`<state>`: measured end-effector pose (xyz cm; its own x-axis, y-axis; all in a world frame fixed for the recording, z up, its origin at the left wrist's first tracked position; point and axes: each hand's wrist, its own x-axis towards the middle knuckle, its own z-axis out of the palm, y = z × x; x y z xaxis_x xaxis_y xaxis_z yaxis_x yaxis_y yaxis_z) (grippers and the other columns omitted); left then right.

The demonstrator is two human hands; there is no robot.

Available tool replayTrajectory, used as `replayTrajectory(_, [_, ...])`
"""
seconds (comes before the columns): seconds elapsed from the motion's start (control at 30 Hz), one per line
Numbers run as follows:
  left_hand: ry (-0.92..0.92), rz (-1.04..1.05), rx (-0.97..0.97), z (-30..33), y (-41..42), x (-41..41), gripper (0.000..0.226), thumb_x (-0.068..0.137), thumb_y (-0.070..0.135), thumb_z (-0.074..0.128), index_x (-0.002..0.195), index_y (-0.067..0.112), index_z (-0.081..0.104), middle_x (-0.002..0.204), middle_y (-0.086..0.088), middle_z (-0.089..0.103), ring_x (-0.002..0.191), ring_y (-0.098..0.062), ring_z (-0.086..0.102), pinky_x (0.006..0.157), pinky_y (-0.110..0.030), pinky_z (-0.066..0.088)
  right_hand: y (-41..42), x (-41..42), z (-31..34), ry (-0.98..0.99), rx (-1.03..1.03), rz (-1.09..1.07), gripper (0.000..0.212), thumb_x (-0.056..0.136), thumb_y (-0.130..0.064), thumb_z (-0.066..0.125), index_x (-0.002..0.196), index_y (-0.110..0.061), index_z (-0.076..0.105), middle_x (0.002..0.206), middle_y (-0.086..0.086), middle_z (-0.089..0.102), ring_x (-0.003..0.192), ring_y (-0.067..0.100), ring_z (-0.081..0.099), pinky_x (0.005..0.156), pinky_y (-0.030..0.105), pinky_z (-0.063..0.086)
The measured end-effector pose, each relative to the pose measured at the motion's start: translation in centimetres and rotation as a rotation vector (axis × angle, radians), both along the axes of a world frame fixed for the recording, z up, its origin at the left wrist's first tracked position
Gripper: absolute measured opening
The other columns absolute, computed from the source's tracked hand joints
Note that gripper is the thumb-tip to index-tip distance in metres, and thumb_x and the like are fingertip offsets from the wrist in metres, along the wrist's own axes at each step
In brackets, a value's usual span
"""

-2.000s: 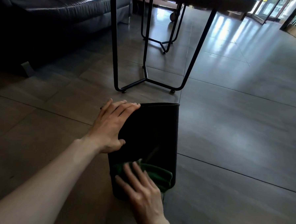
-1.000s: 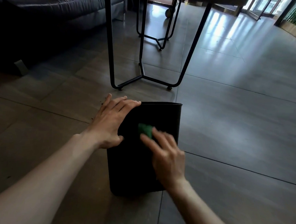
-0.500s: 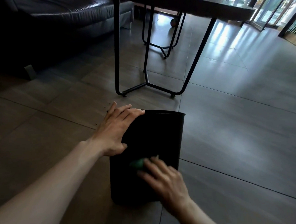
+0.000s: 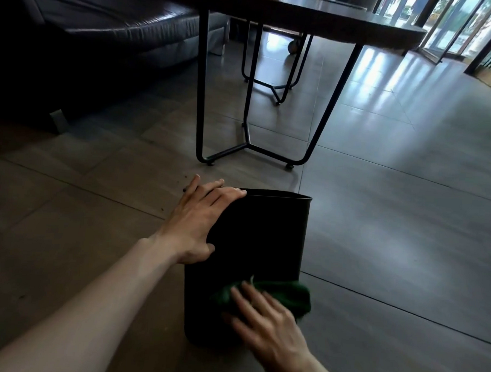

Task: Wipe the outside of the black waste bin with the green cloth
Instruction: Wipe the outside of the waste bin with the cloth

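Low on the tiled floor, I watch the bin lying on its side, mouth away from me, near the legs of a desk. My left hand lies flat and spread on its upper left edge, gripping nothing, pinning it. My right hand, fingers spread, presses the cloth against the near end of the top wall, by the base. I judge firm, overlapping strokes along the wall would serve best, with the left hand holding so the bin cannot roll. Bare floor opens to the right for turning it; a sofa sits well off to the left.
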<state>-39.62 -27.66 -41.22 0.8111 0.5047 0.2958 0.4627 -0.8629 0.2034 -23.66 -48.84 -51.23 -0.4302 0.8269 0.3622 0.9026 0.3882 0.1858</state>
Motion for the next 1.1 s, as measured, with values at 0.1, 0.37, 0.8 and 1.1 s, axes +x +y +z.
replayTrajectory(0.1, [-0.013,-0.007,-0.002,-0.2,0.0,-0.2,0.116,0.053,0.028,0.074,0.155,0.036,0.019,0.154,0.016,0.034,0.152,-0.016,0.017,0.125,-0.047,-0.003,-0.1,0.4,0.9,-0.027,-0.001,0.000,0.030,0.097,-0.022,0.051,0.115,-0.034,0.072,0.134,0.003,0.069,0.119,0.026,0.069,0.072,0.033,0.062])
replayTrajectory(0.37, [-0.010,0.014,-0.011,0.0,-0.2,0.0,0.111,0.057,0.026,0.070,0.155,0.037,0.018,0.154,0.015,0.034,0.152,-0.016,0.016,0.125,-0.047,-0.003,7.7,3.1,9.7,0.246,0.166,-0.457,0.043,0.096,-0.020,0.045,0.131,-0.031,0.068,0.143,0.005,0.062,0.130,0.030,0.059,0.071,0.040,0.061])
replayTrajectory(0.8, [0.007,0.001,-0.001,0.3,-0.6,-0.1,0.115,0.054,0.028,0.074,0.155,0.035,0.020,0.154,0.017,0.033,0.152,-0.015,0.015,0.125,-0.049,-0.002,-1.3,-0.8,-0.9,-0.001,-0.068,-0.063,0.025,0.095,-0.022,0.055,0.107,-0.036,0.072,0.127,0.003,0.073,0.111,0.024,0.073,0.070,0.031,0.062])
replayTrajectory(1.1, [-0.014,0.003,0.005,0.1,-0.6,-0.2,0.118,0.052,0.028,0.076,0.154,0.039,0.017,0.154,0.020,0.031,0.152,-0.012,0.014,0.125,-0.042,-0.006,-1.9,2.9,3.9,0.329,0.047,-0.274,0.014,0.090,-0.025,0.061,0.098,-0.032,0.070,0.106,-0.004,0.071,0.086,0.022,0.065,0.049,0.029,0.051])
